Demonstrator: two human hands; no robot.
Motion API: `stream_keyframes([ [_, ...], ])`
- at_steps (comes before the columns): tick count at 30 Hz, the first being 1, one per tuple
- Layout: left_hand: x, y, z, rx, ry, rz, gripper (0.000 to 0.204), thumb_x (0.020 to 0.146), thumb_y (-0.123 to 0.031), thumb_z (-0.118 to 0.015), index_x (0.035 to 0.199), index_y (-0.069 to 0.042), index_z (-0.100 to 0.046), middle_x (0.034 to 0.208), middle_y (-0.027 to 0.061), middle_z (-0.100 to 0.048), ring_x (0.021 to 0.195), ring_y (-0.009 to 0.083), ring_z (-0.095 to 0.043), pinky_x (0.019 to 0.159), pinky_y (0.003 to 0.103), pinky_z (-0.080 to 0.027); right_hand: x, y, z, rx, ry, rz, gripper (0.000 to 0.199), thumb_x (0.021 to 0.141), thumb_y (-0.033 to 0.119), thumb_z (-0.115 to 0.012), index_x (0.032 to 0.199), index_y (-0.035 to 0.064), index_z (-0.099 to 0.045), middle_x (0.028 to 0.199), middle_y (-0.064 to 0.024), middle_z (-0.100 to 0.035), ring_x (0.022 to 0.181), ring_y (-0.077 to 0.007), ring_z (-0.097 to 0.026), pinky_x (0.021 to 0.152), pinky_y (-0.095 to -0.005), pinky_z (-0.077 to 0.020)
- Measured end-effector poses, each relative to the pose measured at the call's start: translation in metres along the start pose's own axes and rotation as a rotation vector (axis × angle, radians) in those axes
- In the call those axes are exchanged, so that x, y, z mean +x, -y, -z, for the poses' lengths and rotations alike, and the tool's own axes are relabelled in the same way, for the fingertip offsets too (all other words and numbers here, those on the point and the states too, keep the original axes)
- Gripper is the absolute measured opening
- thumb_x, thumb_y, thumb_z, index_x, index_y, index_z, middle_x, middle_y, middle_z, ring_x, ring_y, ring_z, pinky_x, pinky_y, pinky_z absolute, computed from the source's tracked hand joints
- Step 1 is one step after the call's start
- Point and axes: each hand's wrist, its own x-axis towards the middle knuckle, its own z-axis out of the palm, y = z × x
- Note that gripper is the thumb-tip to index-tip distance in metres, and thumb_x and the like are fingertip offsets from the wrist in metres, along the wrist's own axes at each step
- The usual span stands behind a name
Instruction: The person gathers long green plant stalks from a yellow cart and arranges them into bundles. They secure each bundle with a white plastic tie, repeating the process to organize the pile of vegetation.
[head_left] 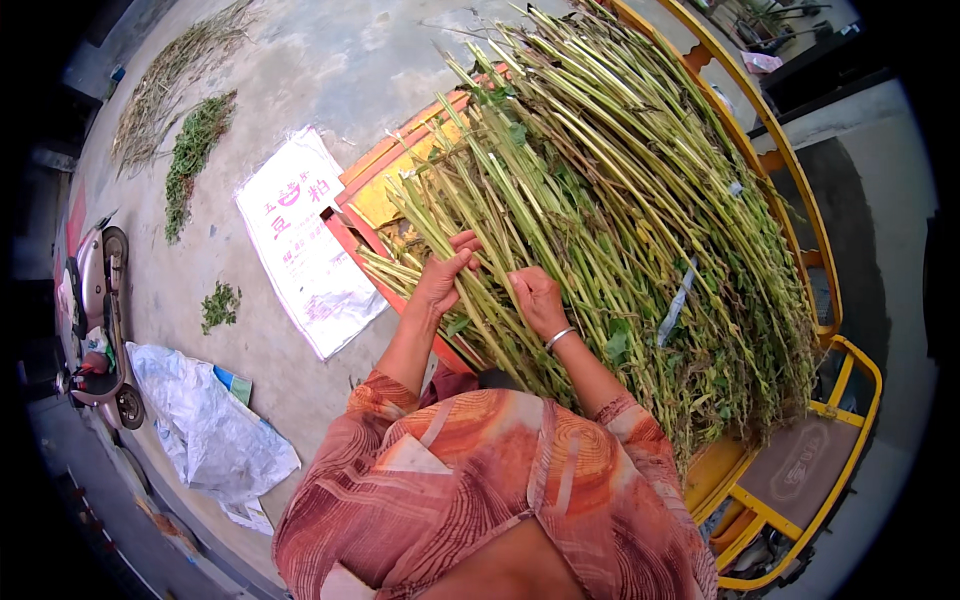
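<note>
A big heap of long green plant stalks (620, 200) lies piled on the bed of an orange and yellow cart (370, 190). My left hand (445, 272) curls around a few stalks near the cart's red edge. My right hand (537, 297), with a silver bangle on the wrist, grips stalks just to the right of it. Both forearms reach up from my patterned orange blouse (490, 480).
A white printed sack (305, 240) lies flat on the concrete left of the cart, a crumpled white sack (205, 425) nearer me. Cut stalks and green leaves (190, 145) are spread at far left. A scooter (100, 320) stands at the left edge. The cart's yellow rail (790, 170) curves at right.
</note>
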Motion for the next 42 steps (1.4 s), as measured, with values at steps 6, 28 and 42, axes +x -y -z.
stream_keyframes([
  [6,-0.005,0.002,-0.001,0.067,-0.020,0.024,0.039,0.077,-0.017,-0.073,0.108,-0.003,-0.054,0.096,0.0111,-0.064,0.071,0.0121,-0.058,0.065,0.027,-0.052,-0.030,0.016,-0.016,-0.086,-0.090,-0.014,0.020,0.087,0.015,-0.055,0.074,0.0003,-0.055,0.071,-0.0169,-0.052,0.065,-0.0355,-0.053,0.059,-0.0430,-0.0429],
  [28,-0.013,0.003,-0.001,0.040,-0.123,-0.106,0.021,0.079,-0.010,-0.069,0.085,-0.007,-0.049,0.112,0.0168,-0.057,0.068,0.0139,-0.055,0.061,0.027,-0.049,-0.045,-0.025,0.032,-0.126,0.327,-0.198,0.020,0.070,0.013,-0.069,0.076,0.0035,-0.052,0.063,-0.0149,-0.054,0.061,-0.0335,-0.056,0.055,-0.0414,-0.0429],
  [42,-0.016,0.009,0.005,-0.139,0.119,-0.068,0.039,0.072,-0.024,-0.077,0.100,-0.012,-0.052,0.092,0.0044,-0.057,0.086,0.0196,-0.060,0.076,0.037,-0.053,-0.053,-0.018,0.052,0.090,0.361,0.046,0.010,0.077,0.009,-0.064,0.079,0.0000,-0.063,0.073,-0.0136,-0.056,0.062,-0.0283,-0.055,0.055,-0.0353,-0.0436],
])
